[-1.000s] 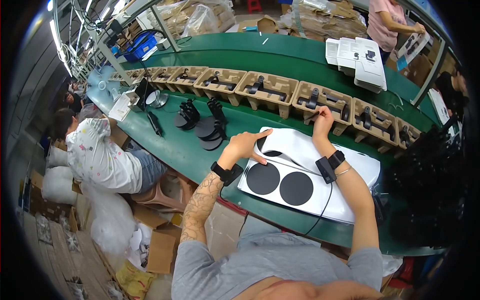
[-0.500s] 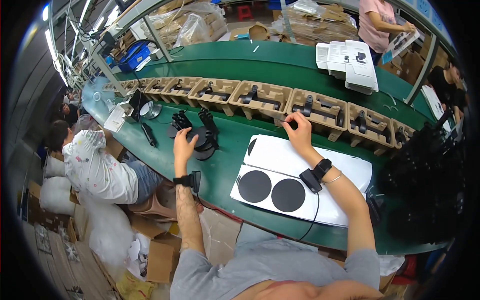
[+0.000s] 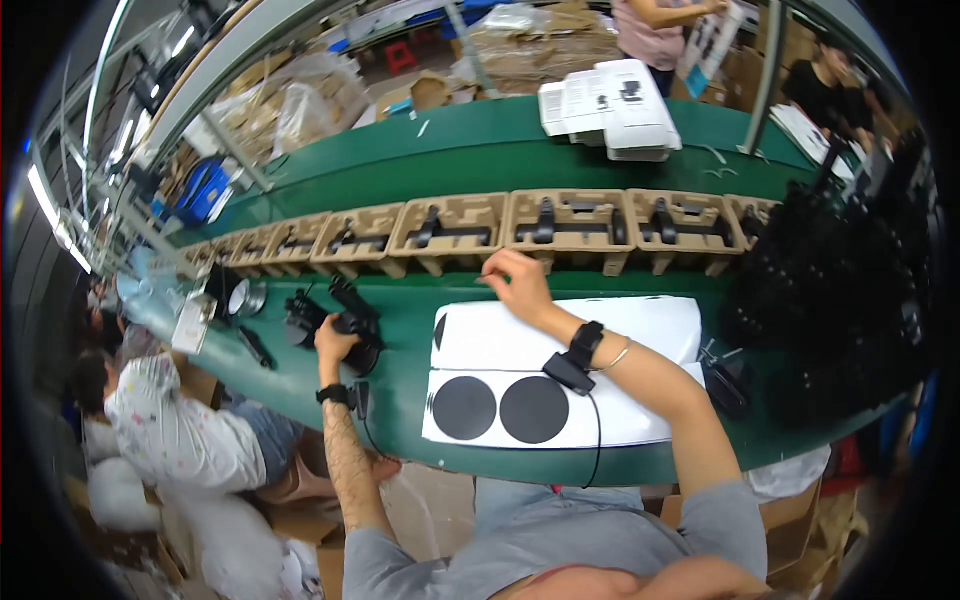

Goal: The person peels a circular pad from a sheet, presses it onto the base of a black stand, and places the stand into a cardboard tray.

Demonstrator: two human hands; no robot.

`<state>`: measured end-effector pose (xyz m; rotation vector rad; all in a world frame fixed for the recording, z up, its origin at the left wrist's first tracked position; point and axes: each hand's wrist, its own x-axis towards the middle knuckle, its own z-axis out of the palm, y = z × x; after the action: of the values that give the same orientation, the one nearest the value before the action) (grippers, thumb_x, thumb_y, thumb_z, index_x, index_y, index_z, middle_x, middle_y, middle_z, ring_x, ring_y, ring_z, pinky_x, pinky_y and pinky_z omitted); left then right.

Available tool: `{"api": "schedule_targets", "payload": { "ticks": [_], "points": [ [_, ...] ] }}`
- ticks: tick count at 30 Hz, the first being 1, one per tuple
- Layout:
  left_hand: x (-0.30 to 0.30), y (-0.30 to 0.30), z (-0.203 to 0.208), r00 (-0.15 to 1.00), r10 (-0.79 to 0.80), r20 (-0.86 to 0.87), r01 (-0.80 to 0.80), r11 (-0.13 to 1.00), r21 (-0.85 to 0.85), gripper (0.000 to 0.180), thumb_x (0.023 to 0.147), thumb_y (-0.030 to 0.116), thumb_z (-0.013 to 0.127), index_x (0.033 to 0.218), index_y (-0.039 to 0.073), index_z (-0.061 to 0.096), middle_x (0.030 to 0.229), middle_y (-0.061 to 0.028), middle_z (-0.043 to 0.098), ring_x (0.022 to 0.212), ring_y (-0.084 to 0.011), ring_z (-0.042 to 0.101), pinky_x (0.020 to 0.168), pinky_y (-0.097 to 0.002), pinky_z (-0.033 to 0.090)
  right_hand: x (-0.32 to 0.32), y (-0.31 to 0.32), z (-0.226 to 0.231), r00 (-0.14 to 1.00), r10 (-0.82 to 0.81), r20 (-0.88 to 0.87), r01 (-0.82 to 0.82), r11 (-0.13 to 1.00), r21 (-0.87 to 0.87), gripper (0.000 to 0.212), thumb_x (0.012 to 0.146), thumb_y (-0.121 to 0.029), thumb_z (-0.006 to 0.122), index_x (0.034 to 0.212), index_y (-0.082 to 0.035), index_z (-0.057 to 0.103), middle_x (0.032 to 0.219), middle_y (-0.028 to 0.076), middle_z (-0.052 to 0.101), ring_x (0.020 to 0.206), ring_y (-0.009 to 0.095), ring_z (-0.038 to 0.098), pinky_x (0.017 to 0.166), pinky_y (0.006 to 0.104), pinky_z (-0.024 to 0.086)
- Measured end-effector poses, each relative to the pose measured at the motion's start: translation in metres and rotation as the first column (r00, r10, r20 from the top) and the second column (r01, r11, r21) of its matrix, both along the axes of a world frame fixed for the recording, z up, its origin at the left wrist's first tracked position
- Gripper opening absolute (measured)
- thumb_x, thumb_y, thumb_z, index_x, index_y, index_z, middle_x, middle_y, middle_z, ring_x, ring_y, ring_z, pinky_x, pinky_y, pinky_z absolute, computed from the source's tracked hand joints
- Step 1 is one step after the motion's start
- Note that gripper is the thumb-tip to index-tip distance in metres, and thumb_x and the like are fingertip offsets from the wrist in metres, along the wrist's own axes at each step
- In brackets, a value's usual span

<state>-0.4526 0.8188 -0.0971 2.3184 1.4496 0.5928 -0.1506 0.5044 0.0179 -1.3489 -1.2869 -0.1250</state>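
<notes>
My left hand [image 3: 335,340] has its fingers closed around the edge of a black stand [image 3: 362,352] with a round base, on the green bench. Close beside it is another black part [image 3: 302,318] with upright pieces. My right hand [image 3: 518,280] is pinched, thumb against fingers, above the far edge of the white sheets; anything between the fingertips is too small to make out. Below my right forearm lies a white sheet [image 3: 515,378] bearing large black round pads [image 3: 464,408]. Another white sheet [image 3: 600,335] lies behind it, with a black pad partly showing at its left end.
A row of brown pulp trays [image 3: 455,240] holding black parts runs along the bench [image 3: 400,420]. Printed white sheets [image 3: 615,110] are stacked beyond. A dark mass of black parts [image 3: 820,270] stands at right. A seated person [image 3: 190,420] is at left; others work across the bench.
My left hand has come down onto the black stand and closed around it. The view has shifted to the right. My right hand stays pinched near the trays.
</notes>
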Motion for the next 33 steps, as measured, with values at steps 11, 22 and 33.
{"api": "schedule_targets", "payload": {
  "ticks": [11, 22, 33],
  "points": [
    [-0.08, -0.053, 0.043, 0.622, 0.057, 0.781, 0.078, 0.988, -0.135, 0.063, 0.086, 0.02, 0.066, 0.138, 0.005, 0.033, 0.128, -0.0103, 0.05, 0.111, -0.0238, 0.05, 0.085, -0.0337, 0.044, -0.013, 0.008, -0.006, 0.998, -0.036, -0.047, 0.038, 0.998, 0.041, 0.011, 0.077, -0.001, 0.068, 0.081, 0.0, 0.057, 0.077, 0.011, 0.056, 0.067, 0.024, 0.057, 0.06, 0.0329, 0.045],
    [-0.045, -0.258, 0.147, -0.269, 0.31, 0.912, 0.211, 0.943, -0.258, 0.063, 0.09, 0.044, 0.039, 0.14, 0.004, 0.037, 0.139, -0.0178, 0.044, 0.125, -0.0359, 0.046, 0.103, -0.0459, 0.038, -0.126, -0.001, 0.074, 0.49, 0.605, -0.628, -0.713, 0.693, 0.11, 0.021, 0.076, 0.0, 0.07, 0.078, -0.004, 0.05, 0.071, 0.003, 0.056, 0.056, 0.009, 0.06, 0.047, 0.0248, 0.043],
    [0.033, -0.3, 0.188, -0.344, 0.142, 0.928, 0.485, 0.873, 0.046, 0.088, 0.088, 0.071, 0.027, 0.146, 0.006, 0.018, 0.129, -0.0272, 0.048, 0.12, -0.0448, 0.048, 0.101, -0.0556, 0.039, -0.133, -0.026, 0.107, 0.238, 0.347, -0.907, -0.853, 0.521, -0.024, 0.019, 0.084, -0.003, 0.067, 0.085, -0.006, 0.048, 0.098, 0.005, 0.057, 0.072, 0.012, 0.064, 0.061, 0.0239, 0.057]
  ]
}}
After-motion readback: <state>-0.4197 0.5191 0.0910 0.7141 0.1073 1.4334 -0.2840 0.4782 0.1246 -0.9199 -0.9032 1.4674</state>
